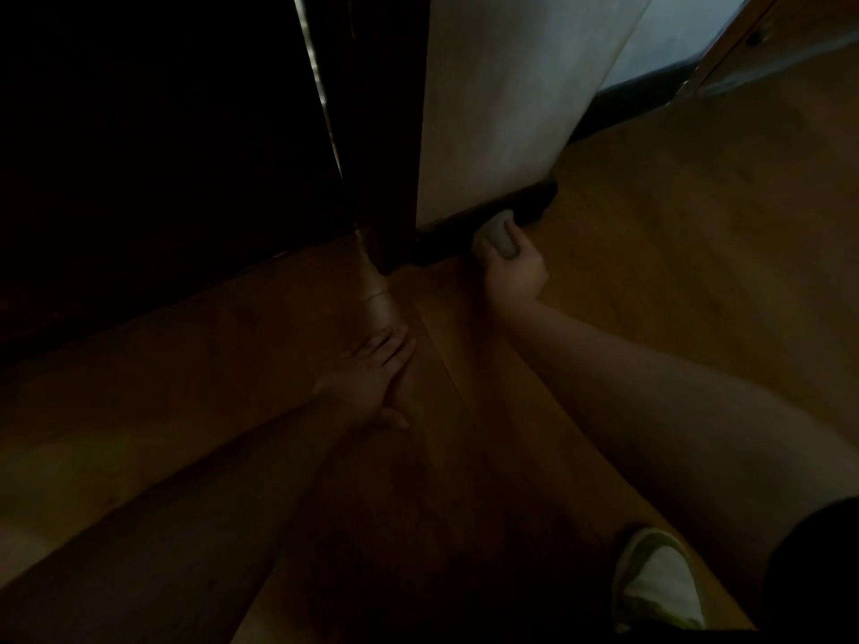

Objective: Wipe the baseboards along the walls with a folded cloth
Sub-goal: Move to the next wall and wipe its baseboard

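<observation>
With the right hand [511, 267] gripping the folded cloth [498, 238] against the dark baseboard [525, 204] just right of the door frame [372, 132], keep firm, even pressure toward the corner (left hand [376, 378] flat, fingers together, bracing on the floor [697, 271]).

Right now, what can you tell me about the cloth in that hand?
The cloth looks pale grey and soft, bunched into a small folded wad. The right hand grips it and presses it against the dark baseboard at the foot of the white wall. The dim light hides its weave and any dirt.
</observation>
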`<state>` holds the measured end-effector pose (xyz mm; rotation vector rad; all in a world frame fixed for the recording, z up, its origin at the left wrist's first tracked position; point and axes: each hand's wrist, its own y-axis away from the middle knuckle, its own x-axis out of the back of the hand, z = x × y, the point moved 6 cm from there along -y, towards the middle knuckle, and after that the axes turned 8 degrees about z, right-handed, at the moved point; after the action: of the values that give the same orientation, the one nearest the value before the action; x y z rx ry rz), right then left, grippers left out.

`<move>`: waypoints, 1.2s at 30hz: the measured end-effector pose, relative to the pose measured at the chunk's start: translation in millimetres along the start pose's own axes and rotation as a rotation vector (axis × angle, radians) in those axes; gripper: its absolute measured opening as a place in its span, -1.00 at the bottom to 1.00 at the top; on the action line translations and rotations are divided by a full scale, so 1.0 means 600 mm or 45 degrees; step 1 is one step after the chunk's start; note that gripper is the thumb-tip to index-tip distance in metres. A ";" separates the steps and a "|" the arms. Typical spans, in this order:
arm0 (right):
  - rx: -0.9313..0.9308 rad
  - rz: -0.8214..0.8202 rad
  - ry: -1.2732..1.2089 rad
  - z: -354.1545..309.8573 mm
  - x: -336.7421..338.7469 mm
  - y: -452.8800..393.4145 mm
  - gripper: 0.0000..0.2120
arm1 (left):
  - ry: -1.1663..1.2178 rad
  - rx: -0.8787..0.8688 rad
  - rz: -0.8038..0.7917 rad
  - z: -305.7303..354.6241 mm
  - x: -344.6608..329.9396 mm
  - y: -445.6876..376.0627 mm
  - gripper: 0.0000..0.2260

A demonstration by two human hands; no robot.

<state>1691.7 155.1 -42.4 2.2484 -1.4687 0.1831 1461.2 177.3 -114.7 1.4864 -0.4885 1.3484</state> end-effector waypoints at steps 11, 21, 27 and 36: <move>0.238 -0.530 0.131 0.018 -0.053 0.092 -0.49 | 0.077 -0.033 -0.022 -0.001 0.001 0.000 0.08; 0.092 0.169 0.179 0.044 0.115 -0.079 -0.47 | 0.076 -0.011 -0.018 -0.004 -0.005 -0.004 0.11; 0.078 0.104 0.290 0.035 0.090 -0.140 -0.44 | 0.116 0.003 -0.019 -0.005 -0.009 -0.004 0.11; 0.158 -0.095 0.403 0.035 -0.003 -0.052 -0.43 | 0.121 -0.024 -0.022 -0.003 -0.009 -0.005 0.10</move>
<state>1716.4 158.2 -70.8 2.2398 -1.2332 0.5923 1461.1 178.5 -121.1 1.4009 -0.4254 1.3900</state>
